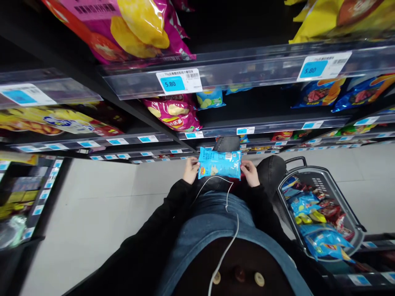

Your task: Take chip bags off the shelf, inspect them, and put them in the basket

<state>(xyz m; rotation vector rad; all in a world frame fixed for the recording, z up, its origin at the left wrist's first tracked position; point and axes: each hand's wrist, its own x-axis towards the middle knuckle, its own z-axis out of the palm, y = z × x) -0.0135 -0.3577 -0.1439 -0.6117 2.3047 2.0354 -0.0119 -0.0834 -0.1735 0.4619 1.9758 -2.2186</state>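
Observation:
I hold a light blue chip bag [219, 163] flat in front of me, low down near the bottom shelf. My left hand [191, 169] grips its left end with the fingers curled round the edge. Gripping the right end in the same way is my right hand [249, 172]. Both sleeves are black. A white cable [228, 230] hangs down from under the bag across my lap.
A grey shopping basket [345, 183] with several chip bags stands on the floor at my right. Shelves with price tags [179, 81] hold pink [171, 112], yellow and blue chip bags ahead. Another rack [33, 193] stands at the left across pale floor tiles.

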